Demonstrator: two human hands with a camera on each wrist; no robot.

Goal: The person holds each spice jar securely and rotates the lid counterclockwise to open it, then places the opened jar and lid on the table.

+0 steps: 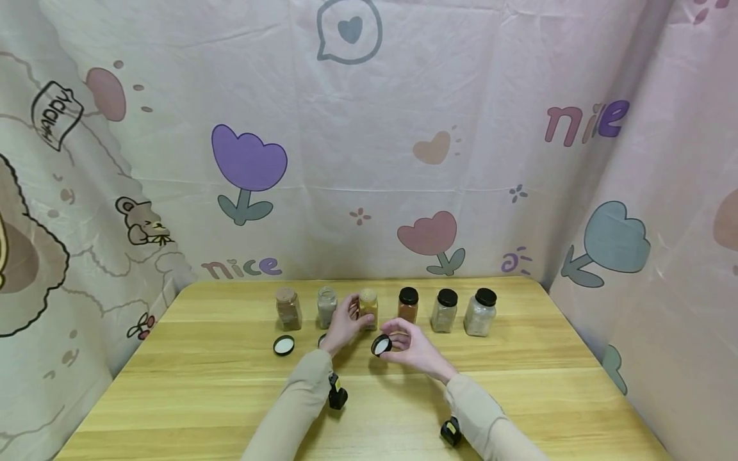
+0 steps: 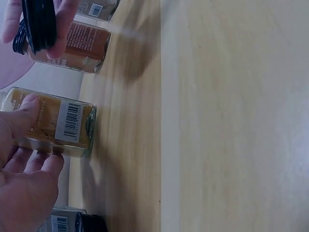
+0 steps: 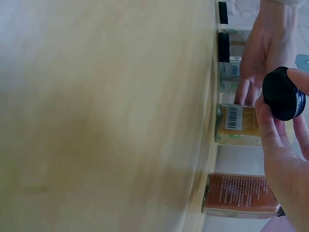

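Beige sleeves (image 1: 296, 403) stretch across the desk (image 1: 190, 384) toward its far edge, and both hands are busy! Left hand (image 1: 344, 324) grips the yellow jar (image 1: 370, 307), uncapped, mid-row near that far edge. Right hand (image 1: 419, 349) pinches a black lid (image 1: 381, 346), white inside showing, near the jar but clear of it. Toward the far left corner stand a brown jar (image 1: 288, 312) and a clear jar (image 1: 327, 312), both uncapped; a loose lid (image 1: 284, 346) lies before the brown one. Toward the far right corner, a reddish jar (image 1: 407, 312) and two pale jars (image 1: 444, 317) stand capped.
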